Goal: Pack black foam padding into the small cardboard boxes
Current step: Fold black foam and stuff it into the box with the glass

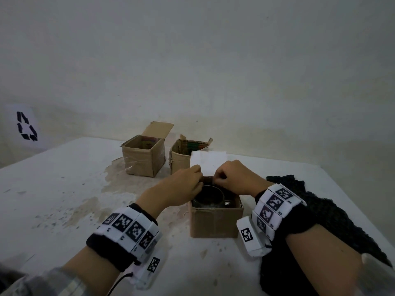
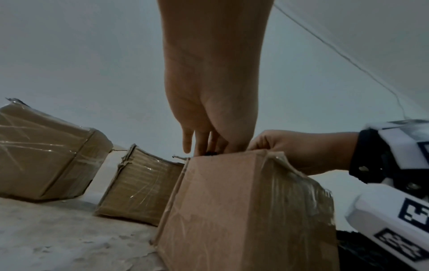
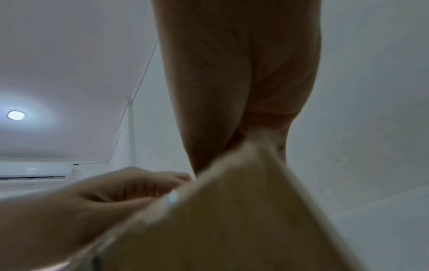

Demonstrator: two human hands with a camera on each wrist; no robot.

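Note:
The near cardboard box [image 1: 215, 221] stands open on the table with a clear glass [image 1: 210, 196] inside. Both hands meet at its far rim. My left hand [image 1: 193, 178] reaches down over the rim, its fingers [image 2: 199, 141] dipping inside onto a small dark piece of black foam [image 2: 210, 153]. My right hand [image 1: 227, 178] is curled beside it and pinches the same dark strip at the rim; what lies under its fingers is mostly hidden. A pile of black foam padding [image 1: 324, 212] lies to the right, under my right forearm. In the right wrist view, blurred cardboard [image 3: 232, 220] covers the fingers.
Two more open boxes stand at the back: one with a raised flap [image 1: 143, 159] and a torn one [image 1: 180, 160] beside it. A white flap or sheet [image 1: 208, 162] rises just behind my hands. The white table [image 1: 64, 189] is stained; a wall stands behind it.

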